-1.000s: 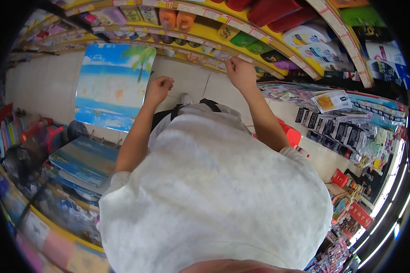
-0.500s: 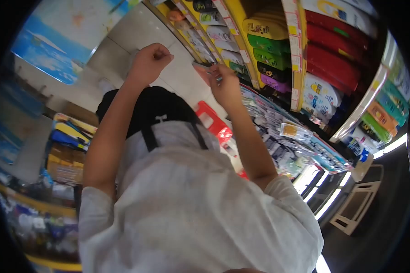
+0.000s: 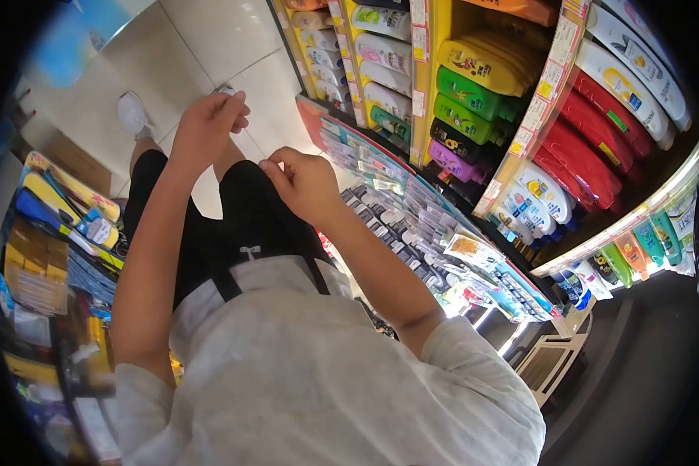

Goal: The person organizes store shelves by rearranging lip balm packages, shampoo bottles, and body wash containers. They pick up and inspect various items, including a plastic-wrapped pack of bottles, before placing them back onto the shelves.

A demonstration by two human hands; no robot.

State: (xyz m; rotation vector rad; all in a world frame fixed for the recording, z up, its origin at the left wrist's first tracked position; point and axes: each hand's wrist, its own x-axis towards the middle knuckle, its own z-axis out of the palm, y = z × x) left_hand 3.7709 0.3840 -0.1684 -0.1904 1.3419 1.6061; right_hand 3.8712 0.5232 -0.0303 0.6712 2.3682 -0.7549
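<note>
My left hand [image 3: 207,130] is raised in front of my left thigh, over the tiled floor. Its fingers are curled in, the thumb lying against them, and no object shows in it. My right hand [image 3: 307,185] hangs in the air near my right thigh, closer to the shelves. That hand is loosely closed, thumb by the bent index finger; the other fingers are partly hidden and nothing sticks out of them. Neither hand touches the goods. Nearest to the right hand are packets hanging on the low display [image 3: 380,175] of small packaged goods.
Shelves on the right hold yellow bottles [image 3: 474,66], green bottles [image 3: 466,92], red bottles [image 3: 579,159] and white bottles [image 3: 540,190]. A pale chair [image 3: 555,357] stands at the lower right. Packaged goods [image 3: 35,264] fill the left side. My shoe [image 3: 132,113] is on the tiled floor [image 3: 198,46].
My right hand has come down and left, away from the shelf edge; my left hand has also shifted left and lower. My view has moved, showing more floor, my legs and a shoe.
</note>
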